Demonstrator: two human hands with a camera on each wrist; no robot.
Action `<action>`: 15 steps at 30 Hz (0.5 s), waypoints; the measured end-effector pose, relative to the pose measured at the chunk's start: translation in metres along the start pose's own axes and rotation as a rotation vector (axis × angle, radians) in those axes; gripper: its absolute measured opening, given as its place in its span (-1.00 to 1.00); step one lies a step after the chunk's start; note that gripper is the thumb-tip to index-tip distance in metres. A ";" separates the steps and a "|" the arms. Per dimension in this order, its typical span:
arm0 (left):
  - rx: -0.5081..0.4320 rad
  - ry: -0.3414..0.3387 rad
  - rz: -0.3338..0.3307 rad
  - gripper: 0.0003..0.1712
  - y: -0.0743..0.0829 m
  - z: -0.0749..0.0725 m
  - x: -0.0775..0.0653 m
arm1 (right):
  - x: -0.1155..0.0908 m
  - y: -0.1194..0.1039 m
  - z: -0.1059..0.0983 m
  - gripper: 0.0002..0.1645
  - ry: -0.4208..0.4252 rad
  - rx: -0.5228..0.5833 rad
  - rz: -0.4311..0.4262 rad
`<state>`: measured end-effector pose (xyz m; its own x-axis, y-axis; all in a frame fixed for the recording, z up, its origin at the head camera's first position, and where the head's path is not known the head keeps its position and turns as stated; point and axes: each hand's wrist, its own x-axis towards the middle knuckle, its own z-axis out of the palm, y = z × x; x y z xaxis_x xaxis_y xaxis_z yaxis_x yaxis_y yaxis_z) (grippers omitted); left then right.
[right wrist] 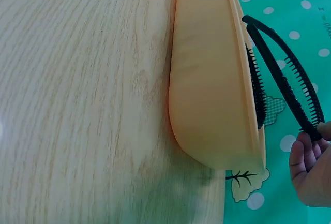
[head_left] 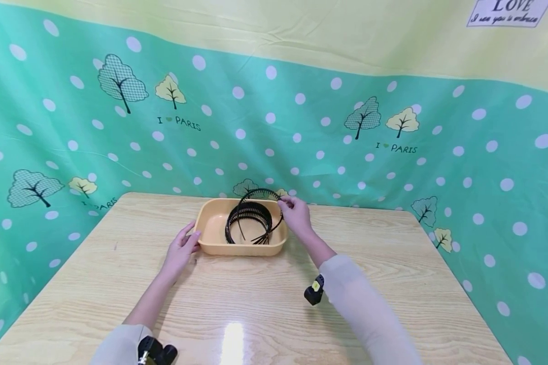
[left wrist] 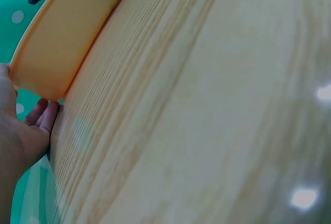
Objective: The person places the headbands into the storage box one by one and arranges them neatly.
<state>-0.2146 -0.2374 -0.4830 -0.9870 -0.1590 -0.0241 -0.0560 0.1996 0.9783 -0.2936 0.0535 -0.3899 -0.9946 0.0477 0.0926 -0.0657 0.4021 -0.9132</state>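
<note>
A shallow peach plastic basin (head_left: 212, 249) stands on the wooden table. Inside, at its right half, several black toothed headbands (head_left: 255, 209) lie nested together. My right hand (head_left: 297, 215) pinches one black headband (head_left: 261, 190) between thumb and fingertips at the basin's right side. This headband stands tilted over the basin, its two free ends pointing back toward it; the right wrist view shows its teeth (right wrist: 309, 92). At the basin's left end my left hand (head_left: 181, 248) holds the wall, with fingers at the rim and near the base (left wrist: 46, 111).
The wooden table (head_left: 274, 299) extends around the basin on all sides. Behind it hangs a green dotted cloth (head_left: 274, 137) printed with trees, close to the table's far edge. A bright reflection (head_left: 232, 342) lies on the near tabletop.
</note>
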 end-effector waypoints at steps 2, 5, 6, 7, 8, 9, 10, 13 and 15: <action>0.002 -0.004 0.003 -0.24 0.000 0.000 0.000 | 0.001 0.001 0.002 -0.71 0.006 0.006 -0.002; -0.008 -0.008 0.005 -0.26 0.001 0.000 0.000 | 0.002 0.004 0.005 -0.71 0.015 0.021 -0.006; -0.011 -0.009 0.006 -0.27 0.001 0.000 -0.001 | 0.003 0.004 0.006 -0.72 0.017 0.029 -0.006; -0.014 -0.010 0.008 -0.27 0.002 0.000 -0.001 | 0.003 0.005 0.008 -0.72 0.019 0.038 -0.004; -0.017 -0.011 0.008 -0.28 0.002 0.000 -0.001 | 0.004 0.006 0.009 -0.72 0.019 0.045 -0.003; -0.018 -0.010 0.008 -0.28 0.002 0.000 -0.001 | 0.004 0.006 0.010 -0.72 0.021 0.050 -0.003; -0.018 -0.010 0.010 -0.28 0.002 0.000 -0.001 | 0.004 0.007 0.010 -0.72 0.022 0.055 -0.003; -0.016 -0.004 0.008 -0.29 0.002 0.000 -0.001 | 0.005 0.008 0.014 -0.72 0.019 0.061 -0.003; -0.015 0.001 0.010 -0.29 0.002 0.001 -0.001 | 0.005 0.009 0.016 -0.71 0.020 0.057 -0.009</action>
<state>-0.2140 -0.2364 -0.4816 -0.9873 -0.1579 -0.0145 -0.0443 0.1866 0.9814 -0.3004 0.0422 -0.4039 -0.9922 0.0627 0.1080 -0.0795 0.3500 -0.9334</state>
